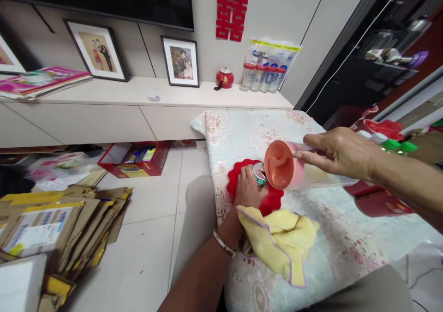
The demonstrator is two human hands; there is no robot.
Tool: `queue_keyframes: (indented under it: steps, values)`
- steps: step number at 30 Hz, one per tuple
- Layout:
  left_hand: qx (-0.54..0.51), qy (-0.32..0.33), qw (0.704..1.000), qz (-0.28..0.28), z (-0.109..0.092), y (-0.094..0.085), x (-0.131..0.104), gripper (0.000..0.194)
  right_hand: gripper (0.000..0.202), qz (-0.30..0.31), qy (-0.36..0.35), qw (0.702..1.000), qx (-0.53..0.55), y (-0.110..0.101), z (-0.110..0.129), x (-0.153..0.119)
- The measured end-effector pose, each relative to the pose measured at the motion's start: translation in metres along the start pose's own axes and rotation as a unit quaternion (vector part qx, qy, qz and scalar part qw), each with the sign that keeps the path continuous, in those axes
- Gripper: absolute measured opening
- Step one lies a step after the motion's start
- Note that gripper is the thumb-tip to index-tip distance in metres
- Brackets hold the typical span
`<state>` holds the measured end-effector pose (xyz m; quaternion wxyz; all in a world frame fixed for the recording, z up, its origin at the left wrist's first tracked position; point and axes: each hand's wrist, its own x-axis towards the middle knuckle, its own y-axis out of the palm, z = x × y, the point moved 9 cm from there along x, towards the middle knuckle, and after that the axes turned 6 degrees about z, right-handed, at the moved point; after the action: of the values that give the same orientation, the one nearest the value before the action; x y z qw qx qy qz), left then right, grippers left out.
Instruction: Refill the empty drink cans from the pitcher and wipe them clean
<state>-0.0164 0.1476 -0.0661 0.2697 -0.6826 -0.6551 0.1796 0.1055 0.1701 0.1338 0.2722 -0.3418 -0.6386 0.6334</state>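
My left hand (248, 187) is wrapped around a drink can (259, 172) with a silver top and greenish side. The can stands on a red scallop-edged mat or dish (275, 202). My right hand (341, 153) grips a clear plastic pitcher (320, 177) with an orange-pink top (282, 166). This pitcher is tipped on its side, its top facing left, right beside the can's opening. Whether any liquid flows between them I cannot make out. A yellow cloth (285, 238) with purple edging lies crumpled by my left wrist.
A flowered tablecloth (332, 243) covers the table. Red containers (380, 201) and green-capped bottles (391, 144) stand at the right. Behind is a white cabinet (114, 90) with red-lidded jars (263, 77) and a red pot (224, 77). Flattened cardboard (93, 224) and a red box (138, 169) lie on the floor.
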Motion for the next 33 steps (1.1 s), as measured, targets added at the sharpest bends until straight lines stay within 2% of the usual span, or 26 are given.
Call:
queue_keyframes:
  steps: [9,26,33]
  values:
    - [-0.005,-0.006,1.000,0.002,0.0055,0.0050,0.0012,0.050,0.071,-0.003,0.006,1.000,-0.003,-0.0016,0.0014,0.0005]
    - [-0.008,-0.005,1.000,-0.001,0.0041,0.0039,0.0007,0.052,0.062,0.018,-0.007,1.000,-0.019,-0.0012,0.0047,0.0004]
    - [0.001,-0.010,1.000,0.010,0.0041,0.0051,0.0006,0.054,0.068,0.007,-0.003,1.000,-0.019,-0.0015,0.0043,0.0006]
